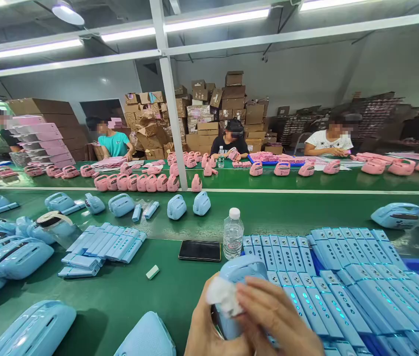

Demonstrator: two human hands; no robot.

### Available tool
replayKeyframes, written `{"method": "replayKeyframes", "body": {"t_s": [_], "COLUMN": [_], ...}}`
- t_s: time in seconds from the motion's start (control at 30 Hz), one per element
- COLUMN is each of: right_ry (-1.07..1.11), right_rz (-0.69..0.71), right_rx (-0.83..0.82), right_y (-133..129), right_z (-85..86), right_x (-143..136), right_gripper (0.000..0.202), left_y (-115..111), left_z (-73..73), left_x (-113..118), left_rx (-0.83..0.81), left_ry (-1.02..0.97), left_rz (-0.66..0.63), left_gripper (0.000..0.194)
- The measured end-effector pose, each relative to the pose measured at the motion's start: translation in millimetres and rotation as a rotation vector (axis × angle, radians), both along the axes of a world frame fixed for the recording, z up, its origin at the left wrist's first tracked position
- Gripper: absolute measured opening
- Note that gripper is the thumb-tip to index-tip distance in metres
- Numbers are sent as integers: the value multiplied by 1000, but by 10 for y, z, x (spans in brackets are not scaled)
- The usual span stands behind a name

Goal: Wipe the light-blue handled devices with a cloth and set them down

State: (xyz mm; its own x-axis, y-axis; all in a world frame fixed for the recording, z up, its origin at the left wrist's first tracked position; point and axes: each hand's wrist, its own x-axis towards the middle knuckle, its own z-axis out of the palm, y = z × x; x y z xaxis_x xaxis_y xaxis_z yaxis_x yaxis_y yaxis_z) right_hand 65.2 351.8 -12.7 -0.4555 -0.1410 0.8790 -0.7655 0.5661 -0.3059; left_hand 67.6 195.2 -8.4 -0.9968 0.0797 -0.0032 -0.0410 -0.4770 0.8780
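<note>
My left hand (pixel 204 321) is wrapped around a light-blue plastic casing with a handle (pixel 244 267), tilted up near the front edge of the view. In my right hand (pixel 278 311), a crumpled white wipe (pixel 224 296) is pressed against the casing's side; it is slightly blurred. The fingers hide much of the casing's lower part. Rows of long light-blue panels with small round buttons (pixel 302 291) lie just right of my hands. Another blue casing (pixel 146 338) rests on the table to the left of them.
Beyond my hands are a water bottle (pixel 233 235), a black phone (pixel 199 250) and a small whitish block (pixel 152 272). Stacked panels (pixel 109 242) and many blue casings (pixel 20 257) occupy the left. Across the green bench (pixel 268 198), several people sit among pink casings (pixel 150 183).
</note>
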Motion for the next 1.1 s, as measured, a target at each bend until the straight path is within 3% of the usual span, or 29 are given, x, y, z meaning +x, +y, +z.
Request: {"method": "replayKeyframes", "body": {"t_s": [0.1, 0.27, 0.4, 0.5, 0.67, 0.8, 0.9, 1.03, 1.1], "right_ry": [-291, -670, -1011, -981, -897, -922, -887, -415, -153], "right_rz": [-134, -32, 248, 374, 243, 174, 88, -126, -171], "right_rx": [-336, -715, -1259, -1511, -1356, -1248, -1137, -707, -424], "right_y": [183, 139, -83, -256, -401, -445, -445, -451, -488], "right_z": [-11, -163, -192, -125, 15, 153, 197, 67, -40], "right_x": [-80, -64, -52, -8, 33, -9, -66, -60, 4], "right_gripper": [16, 30, 42, 38, 45, 50, 47, 16, 24], "left_y": [-22, -122, -211, -275, -353, -261, -141, -52, -57], "left_z": [2, -100, -244, -213, 69, 242, 326, 348, 308], "left_x": [-39, -131, -192, -246, -307, -279, -259, -236, -230], "left_rx": [-95, -156, -12, 82, 142, 302, 376, 481, 523], "left_ry": [57, 32, -71, -51, -57, -247, -391, -359, -330], "left_rz": [43, 106, 96, 126, 157, 23, -4, 1, -8], "left_gripper": [70, 79, 86, 88, 115, 85, 67, 51, 46]}}
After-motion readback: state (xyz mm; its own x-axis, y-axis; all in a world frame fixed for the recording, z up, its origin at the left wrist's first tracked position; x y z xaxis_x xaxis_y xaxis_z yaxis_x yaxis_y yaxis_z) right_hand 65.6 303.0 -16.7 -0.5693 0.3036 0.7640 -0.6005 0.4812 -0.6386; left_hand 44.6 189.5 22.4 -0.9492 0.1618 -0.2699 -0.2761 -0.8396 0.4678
